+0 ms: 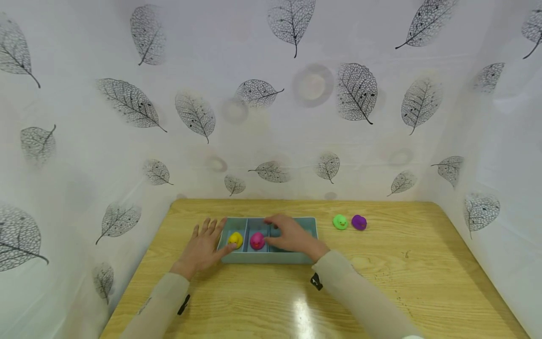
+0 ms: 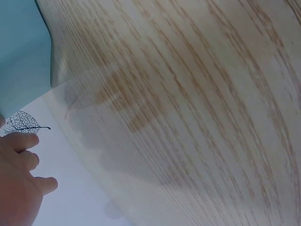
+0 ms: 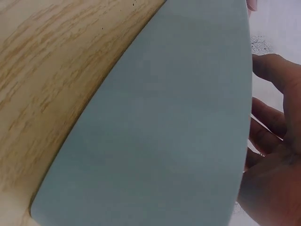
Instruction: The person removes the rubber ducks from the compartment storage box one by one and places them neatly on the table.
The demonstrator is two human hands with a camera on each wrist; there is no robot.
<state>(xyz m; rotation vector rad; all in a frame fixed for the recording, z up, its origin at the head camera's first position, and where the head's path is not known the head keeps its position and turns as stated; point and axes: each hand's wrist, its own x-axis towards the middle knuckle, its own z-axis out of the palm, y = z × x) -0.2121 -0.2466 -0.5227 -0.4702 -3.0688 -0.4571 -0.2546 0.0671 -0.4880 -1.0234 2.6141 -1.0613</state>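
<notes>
A grey-blue divided box [image 1: 271, 257] sits on the wooden table. Its left compartment holds a yellow rubber duck [image 1: 235, 239]; a pink rubber duck [image 1: 257, 241] is in the one beside it. My left hand [image 1: 202, 249] lies at the box's left end, fingers spread, its thumb reaching over the front rim by the yellow duck. Over the right part of the box is my right hand [image 1: 292, 235], fingers loosely bent and thumb tip beside the pink duck; whether it touches the duck I cannot tell. The box's outer wall [image 3: 155, 117] fills much of the right wrist view.
To the right of the box, a green rubber duck [image 1: 340, 222] and a purple rubber duck [image 1: 359, 222] stand on the table [image 1: 402, 282]. White sheeting [image 1: 271, 132] with a leaf print encloses the table at the back and sides.
</notes>
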